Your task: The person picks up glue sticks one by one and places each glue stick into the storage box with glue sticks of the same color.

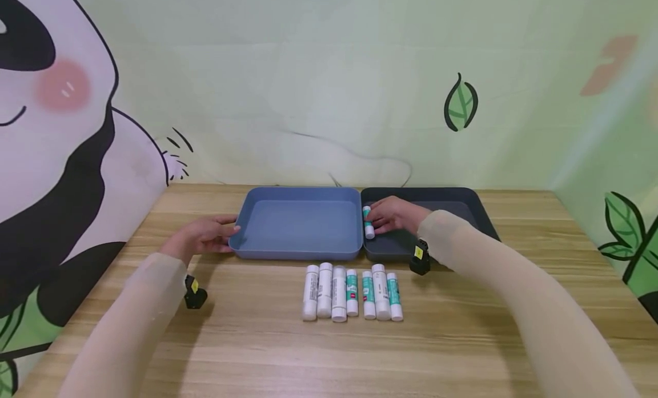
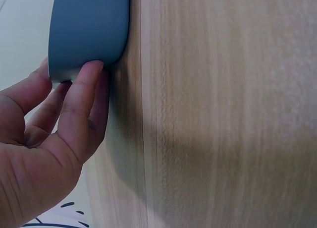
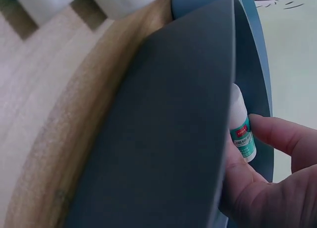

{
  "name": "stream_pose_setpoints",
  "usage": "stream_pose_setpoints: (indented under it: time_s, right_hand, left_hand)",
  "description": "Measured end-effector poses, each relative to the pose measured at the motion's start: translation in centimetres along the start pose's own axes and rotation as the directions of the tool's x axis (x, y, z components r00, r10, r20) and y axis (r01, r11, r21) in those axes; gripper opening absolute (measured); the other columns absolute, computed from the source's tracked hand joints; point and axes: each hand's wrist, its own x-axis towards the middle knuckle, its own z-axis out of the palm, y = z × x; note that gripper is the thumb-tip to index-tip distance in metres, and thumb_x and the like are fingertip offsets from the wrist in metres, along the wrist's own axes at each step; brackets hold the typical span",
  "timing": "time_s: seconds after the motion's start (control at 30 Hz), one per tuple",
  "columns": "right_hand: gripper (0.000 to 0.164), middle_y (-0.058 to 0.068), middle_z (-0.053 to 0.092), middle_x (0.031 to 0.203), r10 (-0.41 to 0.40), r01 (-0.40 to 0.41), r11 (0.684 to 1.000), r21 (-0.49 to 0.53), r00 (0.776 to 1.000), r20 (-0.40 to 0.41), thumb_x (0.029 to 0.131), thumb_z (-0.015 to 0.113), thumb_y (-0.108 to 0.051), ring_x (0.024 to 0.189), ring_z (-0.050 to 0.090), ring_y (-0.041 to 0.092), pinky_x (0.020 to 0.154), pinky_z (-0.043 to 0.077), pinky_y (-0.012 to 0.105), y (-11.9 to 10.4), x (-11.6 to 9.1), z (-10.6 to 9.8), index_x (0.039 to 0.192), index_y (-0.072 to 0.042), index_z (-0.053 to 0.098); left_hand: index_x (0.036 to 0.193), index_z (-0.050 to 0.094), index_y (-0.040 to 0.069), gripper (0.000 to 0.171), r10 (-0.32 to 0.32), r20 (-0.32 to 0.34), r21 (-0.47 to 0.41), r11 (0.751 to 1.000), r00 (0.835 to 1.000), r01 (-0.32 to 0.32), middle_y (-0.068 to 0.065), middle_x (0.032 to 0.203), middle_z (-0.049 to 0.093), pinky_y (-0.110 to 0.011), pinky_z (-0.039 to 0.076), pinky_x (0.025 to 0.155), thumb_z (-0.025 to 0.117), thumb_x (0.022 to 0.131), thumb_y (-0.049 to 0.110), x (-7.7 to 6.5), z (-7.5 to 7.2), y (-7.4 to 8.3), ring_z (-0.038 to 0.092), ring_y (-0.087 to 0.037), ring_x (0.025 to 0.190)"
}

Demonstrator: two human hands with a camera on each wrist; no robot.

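Observation:
In the head view, my right hand (image 1: 394, 214) pinches a small green-and-white glue stick (image 1: 369, 229) inside the left end of the dark grey tray (image 1: 377, 255). The right wrist view shows thumb and fingers on this glue stick (image 3: 242, 134), partly hidden by the tray wall (image 3: 168, 99). My left hand (image 1: 208, 235) holds the left end of the blue tray (image 1: 295, 255). Up close in the left wrist view, its fingers and thumb (image 2: 29, 91) grip the corner of the blue tray (image 2: 91, 29).
A row of several glue sticks lies in front of the trays: larger white ones (image 1: 324, 289) and smaller green-and-white ones (image 1: 368, 295). Both trays stand side by side on the wooden table (image 1: 257, 346), near a wall (image 1: 308, 101) with painted figures.

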Motion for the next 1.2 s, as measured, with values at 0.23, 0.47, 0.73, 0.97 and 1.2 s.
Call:
stream_pose_setpoints:
  time_s: [0.23,0.47,0.73,0.97,1.2]
  right_hand:
    - [0.076,0.020,0.067,0.126,-0.020,0.015,0.997,-0.077,0.997,-0.074,0.088,0.075,-0.004,0.108,0.071,0.031,0.088,0.064,0.044,-0.8,-2.7,1.9,0.154,-0.005,0.037]
    - [0.059,0.018,0.061,0.126,0.007,-0.011,0.996,-0.086,0.999,-0.042,0.094,0.067,-0.009,0.105,0.067,0.024,0.088,0.064,0.035,-4.6,-12.9,5.8,0.147,0.002,0.043]
    - [0.051,0.020,0.047,0.137,0.064,-0.069,0.994,-0.087,0.996,-0.055,0.107,0.047,-0.015,0.104,0.058,0.024,0.098,0.060,0.031,-7.7,-20.1,8.9,0.152,0.007,0.035]
    - [0.055,0.024,0.037,0.157,0.074,-0.077,0.990,-0.116,0.997,-0.036,0.108,0.046,-0.018,0.126,0.052,0.029,0.105,0.056,0.035,-7.5,-20.5,9.0,0.156,0.004,0.030]
    - [0.056,0.025,0.033,0.161,0.079,-0.079,0.983,-0.164,0.997,-0.008,0.108,0.045,-0.019,0.145,0.044,0.036,0.102,0.057,0.034,-7.3,-20.6,8.6,0.157,0.004,0.028]
  left_hand:
    - [0.165,0.012,0.011,0.068,-0.007,-0.002,0.010,1.000,1.000,0.007,-0.007,0.118,0.051,-0.022,0.062,0.082,0.050,0.109,0.019,0.0,0.1,0.0,0.061,-0.006,0.085]
    - [0.165,0.009,0.009,0.069,0.008,0.016,-0.004,1.000,1.000,-0.008,-0.001,0.107,0.057,-0.021,0.062,0.080,0.049,0.109,0.018,-0.4,0.1,0.1,0.061,-0.005,0.084]
    - [0.164,0.007,0.007,0.070,0.023,0.031,-0.032,0.999,0.999,-0.022,0.002,0.103,0.058,-0.021,0.061,0.080,0.048,0.109,0.016,-0.7,0.0,0.1,0.062,-0.004,0.085]
    - [0.165,0.008,0.008,0.070,0.012,0.021,-0.018,1.000,1.000,-0.011,0.000,0.104,0.057,-0.021,0.061,0.079,0.049,0.108,0.017,-0.7,0.1,0.1,0.061,-0.004,0.084]
    - [0.165,0.009,0.010,0.071,0.006,0.011,-0.006,1.000,1.000,-0.006,-0.003,0.110,0.054,-0.021,0.061,0.080,0.051,0.108,0.018,-0.4,0.2,0.1,0.061,-0.005,0.085]
